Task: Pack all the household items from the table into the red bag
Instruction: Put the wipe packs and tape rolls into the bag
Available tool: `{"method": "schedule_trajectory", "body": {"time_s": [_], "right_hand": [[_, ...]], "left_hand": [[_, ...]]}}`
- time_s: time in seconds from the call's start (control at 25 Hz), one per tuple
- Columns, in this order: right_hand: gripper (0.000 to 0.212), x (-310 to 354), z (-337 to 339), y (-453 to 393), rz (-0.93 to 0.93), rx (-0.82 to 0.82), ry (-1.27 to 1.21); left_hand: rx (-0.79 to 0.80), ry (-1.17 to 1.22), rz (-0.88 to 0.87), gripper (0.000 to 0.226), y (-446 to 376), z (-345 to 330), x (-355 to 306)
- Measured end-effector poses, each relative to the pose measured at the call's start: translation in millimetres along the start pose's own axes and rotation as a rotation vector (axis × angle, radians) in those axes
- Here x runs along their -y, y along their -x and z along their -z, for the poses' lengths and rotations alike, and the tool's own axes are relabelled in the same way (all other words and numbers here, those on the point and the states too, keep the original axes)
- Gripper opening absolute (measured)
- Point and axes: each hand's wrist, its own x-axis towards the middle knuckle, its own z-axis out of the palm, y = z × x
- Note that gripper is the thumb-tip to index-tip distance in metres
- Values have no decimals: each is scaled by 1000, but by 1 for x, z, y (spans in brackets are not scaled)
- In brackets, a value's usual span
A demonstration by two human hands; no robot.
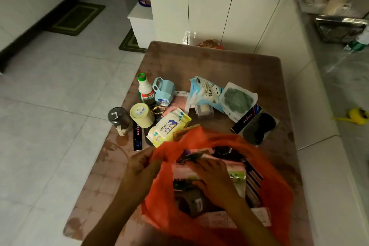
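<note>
The red bag (275, 191) lies open at the near end of the brown table (219, 62), with several packed items inside. My left hand (140, 166) grips the bag's left rim and holds it open. My right hand (214, 177) is inside the bag, its fingers resting on a pink and green pack (235, 171); whether it grips the pack is unclear. Behind the bag on the table lie a yellow baby wipes pack (169, 126), a white bottle with a green cap (145, 91), a blue holder (162, 91), a cream tape roll (140, 115) and a dark jar (117, 117).
A blue-white pouch (205, 91), a green scrubber packet (237, 100), a black eye mask (257, 128) on its dark card and a thin dark box (137, 138) also lie on the table. White cabinets (209, 10) stand behind; tiled floor lies left.
</note>
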Motion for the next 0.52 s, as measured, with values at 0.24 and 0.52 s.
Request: {"method": "schedule_trajectory", "body": {"time_s": [0.24,0.52], "right_hand": [[55,-1,3,2,-8,-69,-230],[20,15,20,19,-368,-542,-463]], "left_hand": [[594,61,218,42,-4,31,12],[37,-450,125,23,-127,-7,54]]}}
